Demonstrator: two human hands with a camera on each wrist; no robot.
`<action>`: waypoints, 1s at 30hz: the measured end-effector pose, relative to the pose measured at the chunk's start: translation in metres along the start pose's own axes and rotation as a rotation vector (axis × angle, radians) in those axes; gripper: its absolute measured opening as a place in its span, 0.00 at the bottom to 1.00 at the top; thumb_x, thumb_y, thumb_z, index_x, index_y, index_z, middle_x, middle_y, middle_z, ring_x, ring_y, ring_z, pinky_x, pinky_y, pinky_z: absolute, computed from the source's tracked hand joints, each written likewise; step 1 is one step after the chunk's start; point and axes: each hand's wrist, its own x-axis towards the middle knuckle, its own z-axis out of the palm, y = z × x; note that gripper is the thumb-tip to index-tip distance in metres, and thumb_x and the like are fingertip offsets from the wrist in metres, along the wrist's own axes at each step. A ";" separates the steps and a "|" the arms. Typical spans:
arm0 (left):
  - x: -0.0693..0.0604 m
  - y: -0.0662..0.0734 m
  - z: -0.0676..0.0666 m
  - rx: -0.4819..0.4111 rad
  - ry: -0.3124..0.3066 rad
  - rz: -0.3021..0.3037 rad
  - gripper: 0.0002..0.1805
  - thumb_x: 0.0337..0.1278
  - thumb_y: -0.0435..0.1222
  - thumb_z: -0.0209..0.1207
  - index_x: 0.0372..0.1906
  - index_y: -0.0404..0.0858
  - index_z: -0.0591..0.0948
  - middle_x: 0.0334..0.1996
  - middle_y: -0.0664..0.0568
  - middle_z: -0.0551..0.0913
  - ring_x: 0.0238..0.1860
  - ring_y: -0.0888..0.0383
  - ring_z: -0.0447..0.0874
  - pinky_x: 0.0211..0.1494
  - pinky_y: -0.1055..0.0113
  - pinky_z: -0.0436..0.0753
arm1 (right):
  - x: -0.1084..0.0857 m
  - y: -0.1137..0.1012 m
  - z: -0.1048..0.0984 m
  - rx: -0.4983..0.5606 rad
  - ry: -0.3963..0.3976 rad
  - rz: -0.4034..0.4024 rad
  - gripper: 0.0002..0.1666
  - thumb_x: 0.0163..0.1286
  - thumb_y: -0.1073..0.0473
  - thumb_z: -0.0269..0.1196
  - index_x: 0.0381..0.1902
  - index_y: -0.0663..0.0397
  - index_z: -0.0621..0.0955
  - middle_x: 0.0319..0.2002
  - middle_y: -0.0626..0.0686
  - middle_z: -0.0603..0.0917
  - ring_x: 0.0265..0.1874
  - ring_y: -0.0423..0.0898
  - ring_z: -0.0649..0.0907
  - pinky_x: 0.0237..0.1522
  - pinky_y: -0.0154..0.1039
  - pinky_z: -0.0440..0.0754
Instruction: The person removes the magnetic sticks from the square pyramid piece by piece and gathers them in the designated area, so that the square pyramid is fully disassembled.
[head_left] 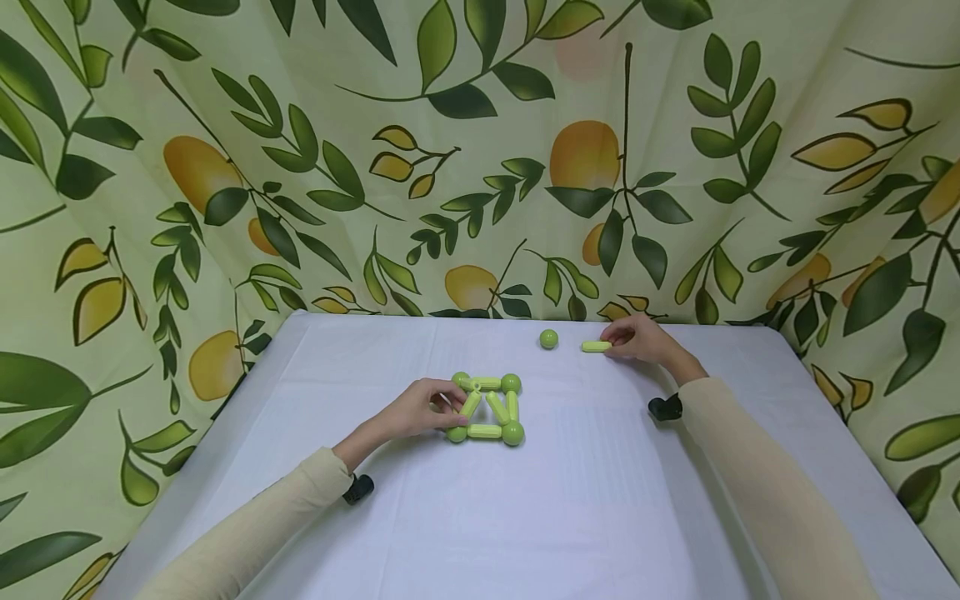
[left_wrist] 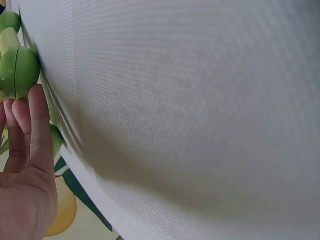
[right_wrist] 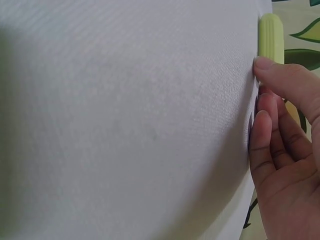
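Note:
My left hand (head_left: 420, 408) grips the left side of a square frame of light green rods (head_left: 485, 432) and darker green balls (head_left: 513, 433) on the table. Two more rods slant up inside this frame. In the left wrist view, the fingertips are just under a green ball (left_wrist: 20, 72); part of the frame is cut off there. At the back right, my right hand (head_left: 643, 340) pinches one loose light green rod (head_left: 595, 347) by its right end. The right wrist view shows thumb and fingers on that ribbed rod (right_wrist: 271, 37).
A single green ball (head_left: 549, 338) lies near the table's back edge, left of the right hand. The table has a white cloth (head_left: 480, 517). Behind it hangs a leaf-and-fruit patterned curtain (head_left: 480, 208). Black wrist cameras (head_left: 358, 488) sit under both sleeves.

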 end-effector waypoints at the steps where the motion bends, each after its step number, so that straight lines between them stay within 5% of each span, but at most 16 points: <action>1: 0.000 0.000 0.000 0.000 0.000 -0.009 0.11 0.57 0.33 0.73 0.43 0.38 0.85 0.36 0.55 0.83 0.36 0.57 0.81 0.41 0.66 0.81 | 0.000 0.000 0.000 0.000 -0.001 0.005 0.13 0.59 0.74 0.74 0.42 0.70 0.86 0.35 0.58 0.85 0.34 0.51 0.79 0.34 0.31 0.78; 19: 0.001 -0.001 0.000 0.012 0.001 -0.016 0.11 0.57 0.32 0.73 0.44 0.37 0.85 0.36 0.55 0.82 0.36 0.58 0.81 0.42 0.65 0.82 | -0.017 -0.003 -0.013 0.075 0.045 0.099 0.25 0.66 0.63 0.73 0.57 0.70 0.81 0.46 0.61 0.84 0.44 0.53 0.81 0.41 0.31 0.80; 30: 0.000 -0.001 0.000 0.004 -0.002 -0.015 0.11 0.57 0.33 0.73 0.44 0.38 0.85 0.36 0.55 0.82 0.36 0.58 0.81 0.41 0.66 0.81 | -0.028 -0.014 -0.011 0.154 0.057 0.022 0.26 0.67 0.61 0.72 0.58 0.70 0.80 0.51 0.65 0.83 0.45 0.50 0.82 0.43 0.32 0.80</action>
